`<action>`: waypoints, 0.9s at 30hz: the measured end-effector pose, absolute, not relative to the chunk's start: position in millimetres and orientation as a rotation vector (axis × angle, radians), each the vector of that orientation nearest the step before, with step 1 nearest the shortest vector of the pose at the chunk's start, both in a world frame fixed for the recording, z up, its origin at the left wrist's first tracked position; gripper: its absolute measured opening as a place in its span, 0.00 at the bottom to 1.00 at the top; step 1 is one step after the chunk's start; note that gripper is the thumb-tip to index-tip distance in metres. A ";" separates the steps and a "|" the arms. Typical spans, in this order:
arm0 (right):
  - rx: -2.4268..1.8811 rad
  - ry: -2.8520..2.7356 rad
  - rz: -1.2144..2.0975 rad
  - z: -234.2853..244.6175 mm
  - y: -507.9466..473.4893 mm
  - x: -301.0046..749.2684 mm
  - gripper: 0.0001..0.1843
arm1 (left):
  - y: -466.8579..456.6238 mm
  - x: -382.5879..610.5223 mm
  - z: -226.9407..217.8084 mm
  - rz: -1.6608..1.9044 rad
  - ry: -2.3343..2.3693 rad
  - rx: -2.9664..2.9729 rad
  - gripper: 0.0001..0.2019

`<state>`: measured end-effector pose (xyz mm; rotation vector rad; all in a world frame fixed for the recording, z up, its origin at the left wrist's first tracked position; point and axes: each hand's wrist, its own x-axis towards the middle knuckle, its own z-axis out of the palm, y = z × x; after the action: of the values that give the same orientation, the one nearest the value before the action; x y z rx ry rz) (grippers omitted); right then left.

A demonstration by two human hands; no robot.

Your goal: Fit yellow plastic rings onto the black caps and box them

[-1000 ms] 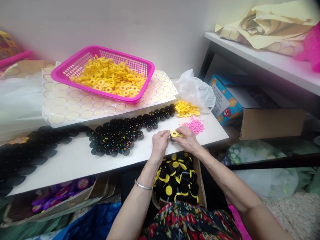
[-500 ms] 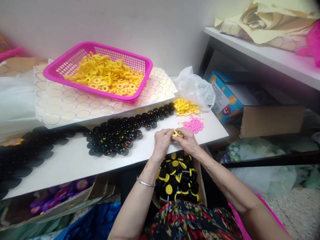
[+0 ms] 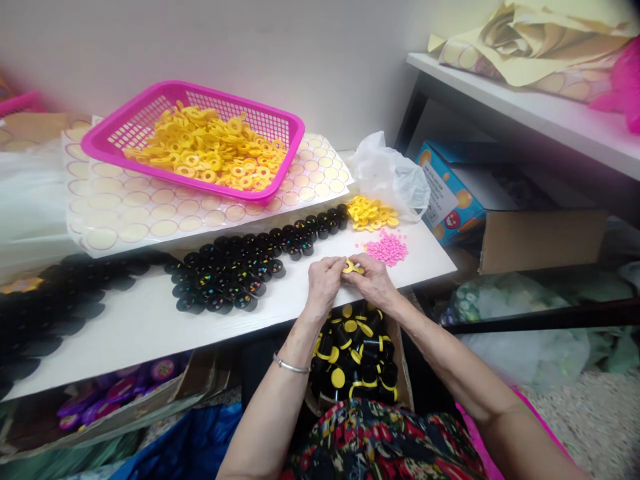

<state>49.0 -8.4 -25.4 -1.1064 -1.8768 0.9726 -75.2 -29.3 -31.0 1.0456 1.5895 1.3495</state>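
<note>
Item, one yellow ring-ended piece (image 3: 349,268): over the near edge of the white table (image 3: 150,341), between my two hands. Item, right hand (image 3: 375,280): thumb and fingers pinched on that piece. Item, left hand (image 3: 324,285): fingers curled in, tips meeting it from the left; I cannot tell how firmly they grip. Just beyond the right hand, I list one scatter of pink beads (image 3: 387,249); farther, one heap of yellow pieces (image 3: 371,212). To the left, black cups (image 3: 230,270) stand massed, coloured bits inside. Far left, one pink basket (image 3: 170,175), loaded with yellow rings (image 3: 200,147). Nearest, below the hands: yellow-capped black pots (image 3: 370,353).
</note>
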 end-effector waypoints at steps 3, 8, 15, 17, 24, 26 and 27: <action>-1.112 -1.873 0.976 -29.2 -8.1 49.8 0.09 | -28.9 -76.4 -34.6 1.344 1.537 1.088 0.11; -1.098 -1.878 0.980 -31.6 -4.8 49.5 0.10 | -28.5 -76.1 -36.4 1.367 1.535 1.052 0.12; -1.129 -1.739 1.247 -23.2 -4.7 48.7 0.15 | -28.6 -73.1 -36.3 1.380 1.495 0.962 0.11; -1.203 -1.597 1.408 -22.6 -4.1 46.0 0.20 | -28.4 -72.0 -36.7 1.384 1.501 0.950 0.11; -1.394 -1.303 1.538 -17.9 -0.3 33.3 0.17 | -29.5 -63.3 -34.7 1.429 1.447 0.727 0.10; -1.398 -1.262 1.559 -19.9 1.0 32.6 0.16 | -29.0 -60.4 -36.7 1.437 1.448 0.664 0.09; -1.396 -1.247 1.568 -21.9 2.2 32.5 0.15 | -28.2 -59.3 -38.1 1.445 1.450 0.633 0.09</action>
<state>32.5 2.2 -21.9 -1.3963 -1.2466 1.5677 -59.3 -28.2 -38.1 0.6331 1.4500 1.4452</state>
